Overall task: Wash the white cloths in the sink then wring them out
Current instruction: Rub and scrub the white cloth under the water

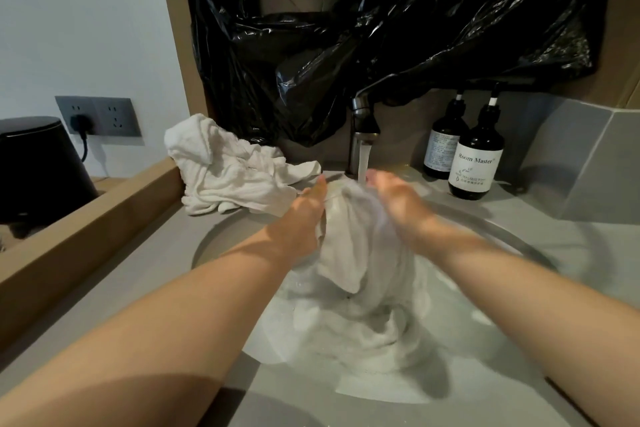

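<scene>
The front bottle [476, 163], at two o'clock from the sink [464, 350], carries a white label reading "Room Master" in serif type, with a small leaf drawing and finer lines below that are too small to read. Just behind it at eleven o'clock stands a second bottle [445, 146], also dark glass or plastic with a pump top, its pale label covered in print that cannot be made out.

The basin is round and pale with a smooth wall. At its twelve o'clock a brushed-metal tap [362, 128] runs a straight white stream of water [363, 163] onto the wet cloth [363, 253]. This cloth is white terry, sodden and limp, bunched high between the two hands and trailing down into the bowl.

The left hand [304, 215] grips the cloth's nine o'clock side, thumb up along the fold and fingers buried in the fabric. The right hand [398, 201] lies on the three o'clock side with its fingers reaching toward the stream (motion blur hides whether they curl round the fabric).

At ten o'clock from the sink a heap of dry cloths [228, 170], white and crumpled, sits on the grey matte counter [588, 253]. Glossy, creased black plastic sheeting [346, 28] hangs at twelve o'clock above the tap. At nine o'clock a grey wall socket [100, 114] holds a black plug [80, 122].
</scene>
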The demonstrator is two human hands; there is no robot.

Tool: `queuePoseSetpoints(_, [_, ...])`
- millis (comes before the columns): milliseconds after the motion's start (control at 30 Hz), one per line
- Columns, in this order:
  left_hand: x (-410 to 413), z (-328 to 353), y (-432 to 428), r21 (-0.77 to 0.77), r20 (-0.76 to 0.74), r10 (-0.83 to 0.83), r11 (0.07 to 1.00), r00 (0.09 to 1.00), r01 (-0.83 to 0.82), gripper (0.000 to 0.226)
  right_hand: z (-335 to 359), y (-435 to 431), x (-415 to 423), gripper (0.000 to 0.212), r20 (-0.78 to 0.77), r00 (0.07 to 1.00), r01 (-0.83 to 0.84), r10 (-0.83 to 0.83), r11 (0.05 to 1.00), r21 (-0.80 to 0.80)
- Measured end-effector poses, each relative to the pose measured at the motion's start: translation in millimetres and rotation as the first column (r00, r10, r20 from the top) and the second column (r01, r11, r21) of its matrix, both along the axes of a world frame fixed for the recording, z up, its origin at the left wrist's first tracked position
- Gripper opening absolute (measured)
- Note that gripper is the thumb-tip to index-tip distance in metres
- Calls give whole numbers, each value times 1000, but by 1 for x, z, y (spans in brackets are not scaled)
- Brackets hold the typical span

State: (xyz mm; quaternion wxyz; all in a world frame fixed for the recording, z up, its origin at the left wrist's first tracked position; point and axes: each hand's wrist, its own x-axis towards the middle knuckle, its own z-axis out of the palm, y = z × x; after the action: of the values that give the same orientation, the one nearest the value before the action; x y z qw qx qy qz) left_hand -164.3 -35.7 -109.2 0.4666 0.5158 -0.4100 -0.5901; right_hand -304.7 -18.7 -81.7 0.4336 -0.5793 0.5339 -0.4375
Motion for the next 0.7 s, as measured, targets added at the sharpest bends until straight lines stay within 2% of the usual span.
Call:
queuePoseSetpoints(67, [-6, 8, 9, -50, -62, 39, 998, 997, -42, 39, -13, 16, 22, 26, -149, 986, 36, -71, 973, -228])
queuePoseSetpoints(167, [-23, 11, 14, -92, -52, -83, 993, 995, 78, 31, -17, 9, 18, 34, -137, 962, 192, -235, 943, -271])
queuePoseSetpoints(233, [-33, 13, 19, -66, -73, -165, 985, 984, 160, 29, -10, 0, 7, 38, -186, 924, 283, -334, 924, -256])
queuePoseSetpoints(300, [-34, 10, 16, -27, -112, -89, 996, 990, 86, 27, -13, 6, 8, 34, -188, 932, 258, -310, 931, -258])
queuePoseSetpoints(400, [-23, 5, 13, 15, -188, 61, 998, 980, -59, 30, -23, 30, 30, 27, -219, 956, 118, -194, 941, -317])
queuePoseSetpoints(467, [-20, 10, 14, 72, -224, 20, 997, 974, -4, 31, -20, 20, 30, 31, -163, 961, 175, -225, 945, -277])
queuePoseSetpoints(567, [-32, 16, 21, 35, -166, -78, 996, 983, 84, 28, -8, -6, 8, 42, -141, 919, 340, -368, 921, -188])
queuePoseSetpoints(633, [-34, 17, 21, 27, -174, -52, 998, 983, 57, 22, -11, -1, 8, 42, -164, 927, 293, -336, 926, -239])
queuePoseSetpoints(700, [-25, 12, 16, 43, -264, 30, 999, 964, -19, 28, -17, 18, 22, 35, -177, 955, 175, -240, 932, -317])
